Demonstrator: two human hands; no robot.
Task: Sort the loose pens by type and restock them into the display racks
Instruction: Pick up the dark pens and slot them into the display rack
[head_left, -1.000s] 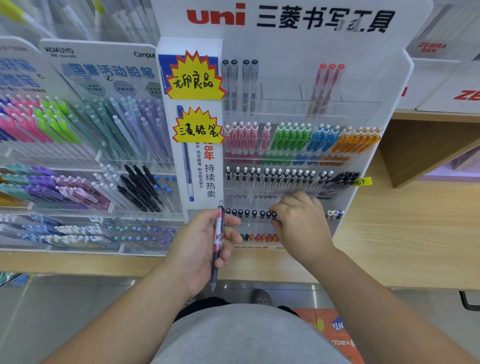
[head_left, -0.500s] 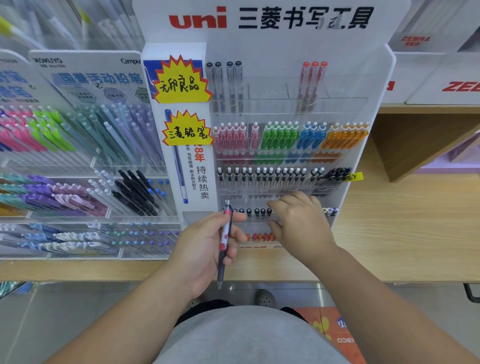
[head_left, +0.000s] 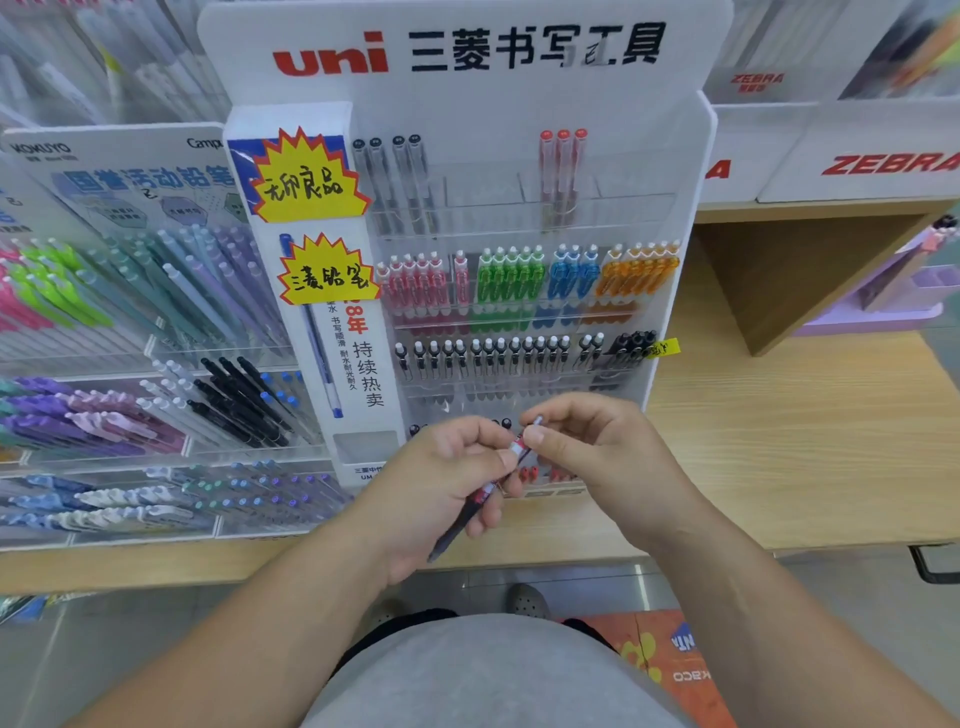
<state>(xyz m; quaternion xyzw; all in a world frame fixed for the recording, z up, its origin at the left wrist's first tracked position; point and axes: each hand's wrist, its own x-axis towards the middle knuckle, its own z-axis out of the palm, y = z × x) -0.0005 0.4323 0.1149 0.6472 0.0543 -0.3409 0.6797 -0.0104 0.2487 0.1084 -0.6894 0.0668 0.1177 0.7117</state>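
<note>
While the left hand (head_left: 441, 486) gripped a red-labelled pen (head_left: 480, 496) and the right hand (head_left: 592, 447) pinched its top before the uni rack (head_left: 519, 98), the top tier held 4 dark pens (head_left: 395, 176) and 3 red pens (head_left: 561, 171).

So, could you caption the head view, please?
Left hand and right hand hold a red pen before the uni rack.

head view, down (close) at display rack (head_left: 519, 291)
</note>
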